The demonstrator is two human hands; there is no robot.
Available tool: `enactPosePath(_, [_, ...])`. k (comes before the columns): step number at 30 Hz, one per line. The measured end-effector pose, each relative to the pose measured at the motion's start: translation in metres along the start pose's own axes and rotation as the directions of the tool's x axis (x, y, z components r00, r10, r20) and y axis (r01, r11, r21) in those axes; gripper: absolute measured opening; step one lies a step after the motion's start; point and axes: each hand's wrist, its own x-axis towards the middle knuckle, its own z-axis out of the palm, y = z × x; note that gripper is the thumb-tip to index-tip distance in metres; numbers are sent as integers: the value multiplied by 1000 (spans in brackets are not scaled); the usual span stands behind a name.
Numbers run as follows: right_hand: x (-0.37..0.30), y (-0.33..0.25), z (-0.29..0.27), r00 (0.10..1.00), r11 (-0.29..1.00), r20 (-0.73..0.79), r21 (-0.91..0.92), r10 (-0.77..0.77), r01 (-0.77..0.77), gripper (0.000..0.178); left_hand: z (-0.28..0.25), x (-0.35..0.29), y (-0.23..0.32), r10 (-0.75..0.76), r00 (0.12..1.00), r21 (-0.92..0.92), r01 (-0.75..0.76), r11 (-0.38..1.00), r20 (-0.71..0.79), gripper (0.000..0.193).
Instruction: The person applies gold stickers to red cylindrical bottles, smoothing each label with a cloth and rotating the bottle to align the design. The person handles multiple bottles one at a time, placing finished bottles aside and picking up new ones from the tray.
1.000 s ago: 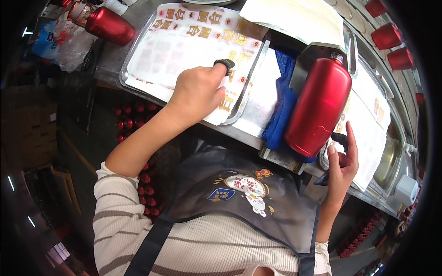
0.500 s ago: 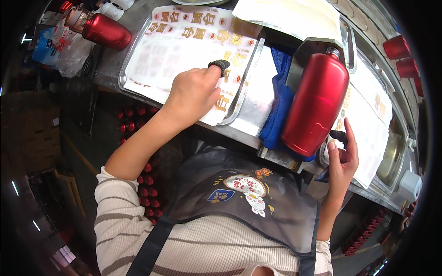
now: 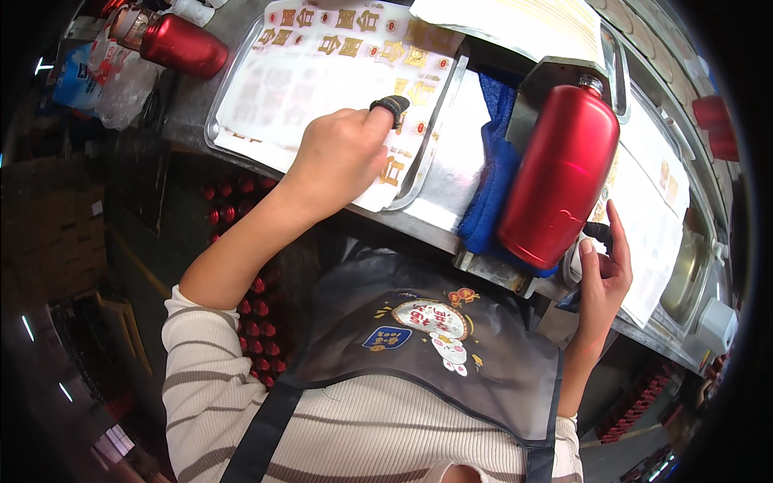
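Observation:
My left hand (image 3: 342, 161) is closed over a white sheet of gold characters and small red marks (image 3: 338, 44), which lies in a shallow metal tray (image 3: 212, 133). A black cover wraps one fingertip. What the curled fingers hold, if anything, is hidden beneath the hand. A red metal bottle (image 3: 560, 177) with a bare threaded neck lies tilted on a blue cloth (image 3: 487, 193) and a metal rest, its neck pointing away from me. Beside its base my right hand (image 3: 604, 274) is open, thumb and forefinger apart. It also has a black fingertip cover, and I cannot tell if it touches the bottle.
Another red bottle (image 3: 183, 46) lies at the far left beside a plastic bag (image 3: 129, 95). White sheets (image 3: 656, 201) lie right of the bottle, near a metal basin (image 3: 684, 274) and a white container (image 3: 717, 326). Several red bottles (image 3: 258, 330) stand below the table.
My hands and the bottle keep nearly the same places, with a slight shift of the whole view. Red items at the far right edge have moved nearer.

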Motion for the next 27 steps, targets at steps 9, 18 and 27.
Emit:
enactPosePath(9, [1,3,0,1000,1000,2,17,-24,24,56,8,1,6,103,994,190,-95,977,-33,19])
enactPosePath(18, [2,7,-1,1000,1000,-7,16,-26,26,55,4,0,3,54,997,120,-46,992,-63,19])
enactPosePath(27, [3,8,1,1000,1000,-4,28,-12,12,56,5,1,1,-37,999,56,38,998,-15,24])
